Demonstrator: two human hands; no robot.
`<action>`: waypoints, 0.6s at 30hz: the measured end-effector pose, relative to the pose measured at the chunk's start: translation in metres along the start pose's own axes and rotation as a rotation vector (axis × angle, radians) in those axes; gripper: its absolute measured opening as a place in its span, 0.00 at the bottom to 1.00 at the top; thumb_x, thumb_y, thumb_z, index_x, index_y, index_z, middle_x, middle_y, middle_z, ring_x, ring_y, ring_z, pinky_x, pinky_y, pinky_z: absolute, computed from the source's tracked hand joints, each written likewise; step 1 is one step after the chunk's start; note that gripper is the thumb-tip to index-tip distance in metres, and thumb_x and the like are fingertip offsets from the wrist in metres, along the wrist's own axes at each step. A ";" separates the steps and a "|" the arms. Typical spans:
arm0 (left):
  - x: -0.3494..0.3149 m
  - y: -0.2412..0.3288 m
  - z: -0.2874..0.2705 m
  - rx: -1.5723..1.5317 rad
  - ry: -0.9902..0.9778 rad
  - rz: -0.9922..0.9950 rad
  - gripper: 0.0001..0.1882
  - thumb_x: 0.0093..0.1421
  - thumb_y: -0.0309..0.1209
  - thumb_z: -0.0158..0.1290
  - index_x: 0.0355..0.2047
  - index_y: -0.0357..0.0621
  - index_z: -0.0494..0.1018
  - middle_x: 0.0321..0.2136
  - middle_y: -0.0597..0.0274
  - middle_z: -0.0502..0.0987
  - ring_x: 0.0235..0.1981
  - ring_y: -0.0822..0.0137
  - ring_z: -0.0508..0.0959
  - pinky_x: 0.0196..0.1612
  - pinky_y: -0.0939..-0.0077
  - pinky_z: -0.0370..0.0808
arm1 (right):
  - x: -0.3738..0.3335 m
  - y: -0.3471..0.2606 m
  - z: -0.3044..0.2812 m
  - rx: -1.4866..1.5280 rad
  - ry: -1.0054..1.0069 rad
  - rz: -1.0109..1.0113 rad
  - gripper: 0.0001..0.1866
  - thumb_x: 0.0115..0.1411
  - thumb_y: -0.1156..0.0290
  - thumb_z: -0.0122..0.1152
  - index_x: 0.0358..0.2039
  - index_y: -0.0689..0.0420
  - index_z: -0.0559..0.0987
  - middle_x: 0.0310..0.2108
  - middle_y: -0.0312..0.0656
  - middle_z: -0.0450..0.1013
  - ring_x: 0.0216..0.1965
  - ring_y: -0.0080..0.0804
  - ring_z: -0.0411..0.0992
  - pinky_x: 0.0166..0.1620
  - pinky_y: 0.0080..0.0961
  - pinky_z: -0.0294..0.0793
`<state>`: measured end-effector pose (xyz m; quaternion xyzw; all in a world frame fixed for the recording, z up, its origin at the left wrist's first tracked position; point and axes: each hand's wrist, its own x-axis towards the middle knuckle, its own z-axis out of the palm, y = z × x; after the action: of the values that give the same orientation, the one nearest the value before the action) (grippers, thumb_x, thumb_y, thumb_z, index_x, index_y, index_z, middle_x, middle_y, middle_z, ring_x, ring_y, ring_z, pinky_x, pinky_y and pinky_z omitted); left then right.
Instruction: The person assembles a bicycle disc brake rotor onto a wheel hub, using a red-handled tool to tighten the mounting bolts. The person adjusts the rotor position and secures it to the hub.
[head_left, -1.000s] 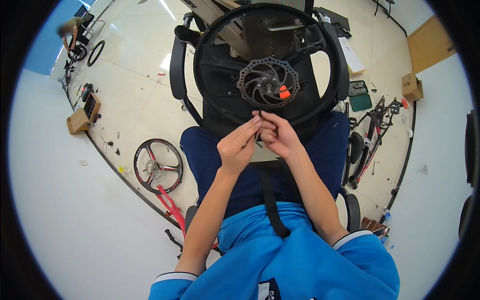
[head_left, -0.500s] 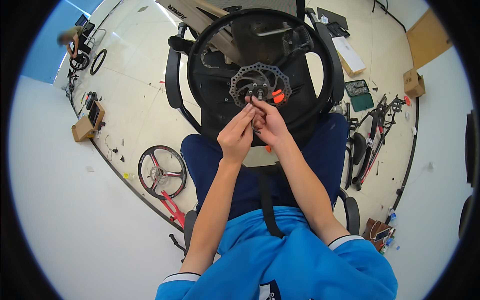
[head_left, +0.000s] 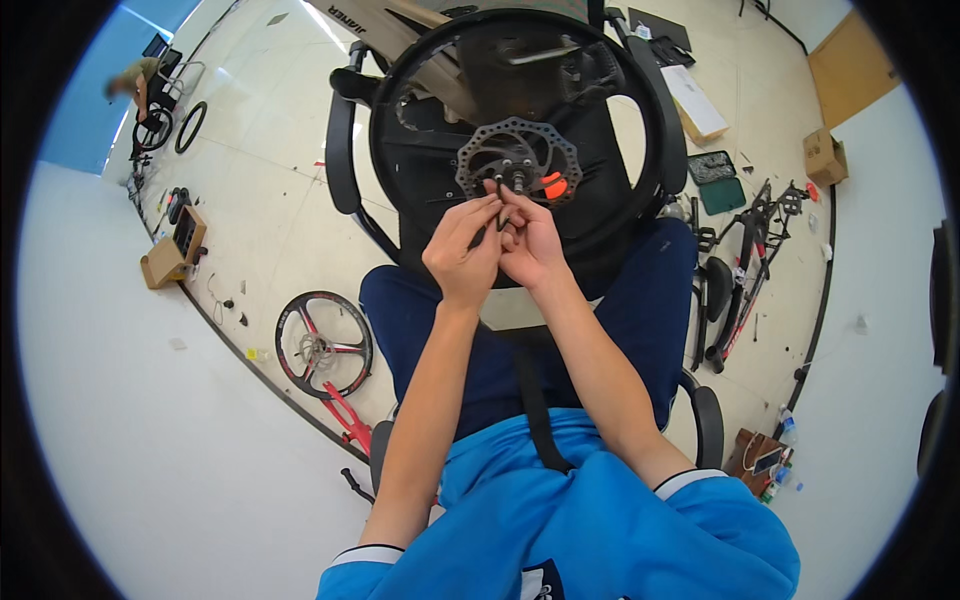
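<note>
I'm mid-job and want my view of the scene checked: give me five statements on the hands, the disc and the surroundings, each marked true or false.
1. The left hand and right hand meet at a small dark item near the brake disc's hub. True.
2. The orange piece shows on the left side of the brake disc. False: it shows on the right side.
3. The green case on the floor at the right is closed. False: it lies open.
4. A three-spoke wheel lies on the floor at the left. True.
5. The person's shirt is red. False: it is blue.
</note>
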<state>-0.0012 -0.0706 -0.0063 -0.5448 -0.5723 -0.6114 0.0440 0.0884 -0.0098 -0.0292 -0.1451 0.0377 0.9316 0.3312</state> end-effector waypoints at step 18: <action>0.028 -0.017 -0.019 -0.129 -0.226 -0.009 0.10 0.48 0.15 0.62 0.33 0.38 0.84 0.30 0.56 0.85 0.35 0.60 0.85 0.39 0.73 0.81 | 0.014 0.017 -0.002 0.015 -0.029 -0.077 0.14 0.70 0.58 0.58 0.30 0.52 0.77 0.14 0.21 0.50 0.13 0.13 0.46 0.18 0.17 0.45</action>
<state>-0.0358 -0.0633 0.0079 -0.6093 -0.5357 -0.5816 -0.0589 0.0682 -0.0153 -0.0359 -0.1303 0.0342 0.9198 0.3686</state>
